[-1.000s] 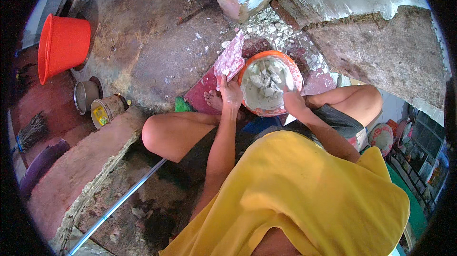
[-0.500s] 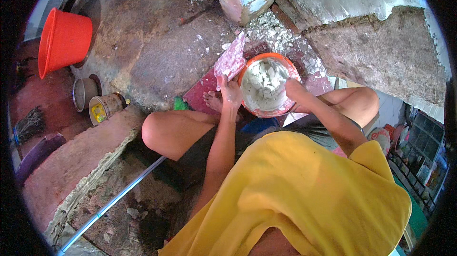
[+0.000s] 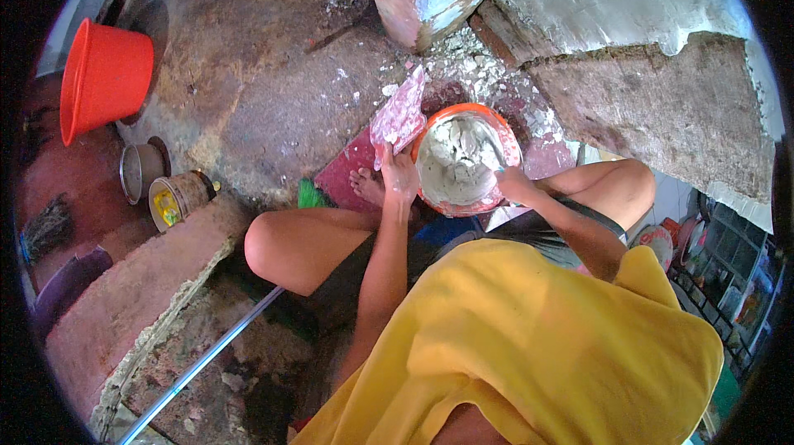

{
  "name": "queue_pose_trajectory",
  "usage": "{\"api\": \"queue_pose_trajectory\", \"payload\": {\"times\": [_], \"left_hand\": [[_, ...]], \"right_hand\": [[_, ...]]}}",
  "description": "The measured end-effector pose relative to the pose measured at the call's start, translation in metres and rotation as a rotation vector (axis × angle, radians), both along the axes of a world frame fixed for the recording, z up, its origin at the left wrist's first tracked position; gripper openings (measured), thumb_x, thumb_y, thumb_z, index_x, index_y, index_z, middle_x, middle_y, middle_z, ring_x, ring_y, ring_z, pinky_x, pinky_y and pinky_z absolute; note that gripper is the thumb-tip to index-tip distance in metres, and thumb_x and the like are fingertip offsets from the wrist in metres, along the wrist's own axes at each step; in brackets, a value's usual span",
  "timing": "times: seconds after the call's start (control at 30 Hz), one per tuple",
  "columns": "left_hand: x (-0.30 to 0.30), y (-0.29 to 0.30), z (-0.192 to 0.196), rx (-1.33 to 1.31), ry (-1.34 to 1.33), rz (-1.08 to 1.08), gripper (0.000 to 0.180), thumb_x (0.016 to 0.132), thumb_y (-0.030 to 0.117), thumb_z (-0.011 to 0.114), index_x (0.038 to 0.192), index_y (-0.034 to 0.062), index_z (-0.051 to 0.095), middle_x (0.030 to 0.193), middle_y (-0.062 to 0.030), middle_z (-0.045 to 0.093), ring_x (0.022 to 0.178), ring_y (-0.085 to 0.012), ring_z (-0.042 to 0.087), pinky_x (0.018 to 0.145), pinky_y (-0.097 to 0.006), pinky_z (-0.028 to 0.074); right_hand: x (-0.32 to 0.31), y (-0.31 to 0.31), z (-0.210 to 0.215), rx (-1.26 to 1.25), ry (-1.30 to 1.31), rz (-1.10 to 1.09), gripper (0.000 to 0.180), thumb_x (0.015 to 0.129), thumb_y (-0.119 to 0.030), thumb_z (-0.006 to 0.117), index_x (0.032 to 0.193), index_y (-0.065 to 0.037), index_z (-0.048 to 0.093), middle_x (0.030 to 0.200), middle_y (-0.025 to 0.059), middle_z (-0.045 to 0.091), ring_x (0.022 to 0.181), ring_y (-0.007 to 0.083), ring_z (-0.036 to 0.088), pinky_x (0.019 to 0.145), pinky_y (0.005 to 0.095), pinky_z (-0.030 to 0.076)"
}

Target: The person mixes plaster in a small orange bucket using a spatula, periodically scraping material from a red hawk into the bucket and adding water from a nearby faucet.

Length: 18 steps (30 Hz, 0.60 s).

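An orange-rimmed bowl [image 3: 510, 147] holds lumpy pale paste [image 3: 453, 155]; a bucket [image 3: 195, 189] at left contains something yellow [image 3: 168, 207]. Beside the bowl, a flat pink piece [image 3: 398, 119], clasped at its near end by the left hand [image 3: 400, 176], points away, long axis leaning right. The right hand's [image 3: 517, 186] grip, at the bowl's right, cannot be told.

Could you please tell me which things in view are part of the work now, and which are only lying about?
Part of the work:
- flat pink-and-white piece, in the left hand
- orange-rimmed bucket, right hand at its edge
- pale paste inside

Seemingly just lying about:
- red tub
- round pot
- pail
- metal pole
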<state>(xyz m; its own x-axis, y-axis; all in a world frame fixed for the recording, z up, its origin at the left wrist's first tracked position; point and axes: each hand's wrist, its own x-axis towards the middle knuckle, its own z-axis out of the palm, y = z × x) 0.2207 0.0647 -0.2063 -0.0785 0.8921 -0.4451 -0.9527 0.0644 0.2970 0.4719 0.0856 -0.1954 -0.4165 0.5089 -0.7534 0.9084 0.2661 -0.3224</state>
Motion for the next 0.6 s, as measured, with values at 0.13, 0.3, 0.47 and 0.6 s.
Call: {"api": "queue_pose_trajectory", "payload": {"times": [0.13,0.3,0.47,0.6], "left_hand": [[0.000,-0.002,0.000,-0.074,0.072,0.038,0.044,0.084,0.033,0.040,0.119,0.0084,0.036,0.121,-0.0075,0.041,0.112,-0.0244,0.036,0.096,-0.038,0.025],[-0.002,-0.006,-0.012,-0.089,-0.015,0.021,0.039,0.084,0.032,0.040,0.117,0.0109,0.038,0.121,-0.0067,0.042,0.111,-0.0239,0.037,0.095,-0.038,0.026],[0.002,-0.001,0.003,-0.143,-0.017,0.007,0.040,0.085,0.033,0.040,0.117,0.0101,0.038,0.119,-0.0078,0.043,0.111,-0.0244,0.038,0.096,-0.039,0.026],[0.002,0.001,0.009,-0.090,-0.037,-0.005,0.041,0.084,0.032,0.040,0.118,0.0096,0.037,0.119,-0.0090,0.043,0.111,-0.0242,0.037,0.096,-0.039,0.025]], "right_hand": [[-0.001,-0.018,0.027,-0.129,0.010,-0.741,0.028,0.082,-0.020,0.040,0.087,0.003,0.055,0.066,0.0149,0.058,0.057,0.0281,0.056,0.052,0.0399,0.043],[0.007,-0.038,-0.004,-0.178,0.110,-0.741,0.038,0.084,-0.027,0.038,0.090,0.007,0.051,0.069,0.0229,0.055,0.064,0.0300,0.056,0.057,0.0420,0.042],[-0.022,-0.023,-0.067,0.022,-0.051,-0.586,0.047,0.082,-0.032,0.041,0.103,0.011,0.044,0.083,0.0232,0.056,0.072,0.0305,0.057,0.063,0.0394,0.043],[-0.047,0.001,-0.046,-0.307,-0.017,-0.816,0.048,0.081,-0.033,0.042,0.103,0.011,0.044,0.085,0.0230,0.057,0.075,0.0305,0.057,0.067,0.0398,0.043]]}}
